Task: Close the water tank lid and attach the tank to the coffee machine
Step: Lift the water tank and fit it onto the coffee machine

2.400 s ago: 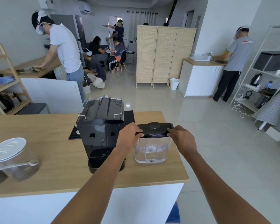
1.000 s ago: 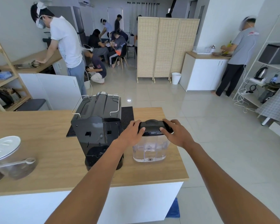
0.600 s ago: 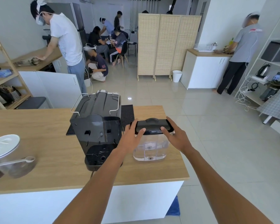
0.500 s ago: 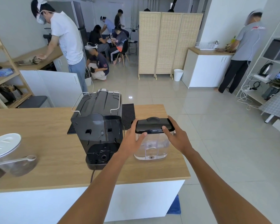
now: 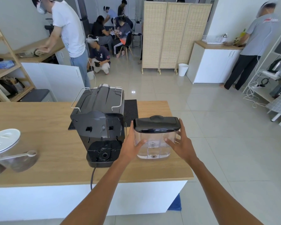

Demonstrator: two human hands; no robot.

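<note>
Far out to the left of the left hand, a clear glass jar with a white lid (image 5: 4, 141) and a clear plastic scoop (image 5: 17, 155) sit on the light wooden countertop (image 5: 44, 127). Just left of that hand stands the black plastic coffee machine (image 5: 99, 120), its back facing the person and its round base socket beside the wrist.

The left hand (image 5: 132, 146) is spread, fingers up along the left wall of the clear plastic water tank (image 5: 154, 144), thumb on the near face. The tank stands upright on the countertop between the two hands, beside the machine and not attached. Its glossy black lid (image 5: 156, 124) lies flat on top.

The right hand (image 5: 182, 143) is spread likewise, fingers on the right wall.
</note>
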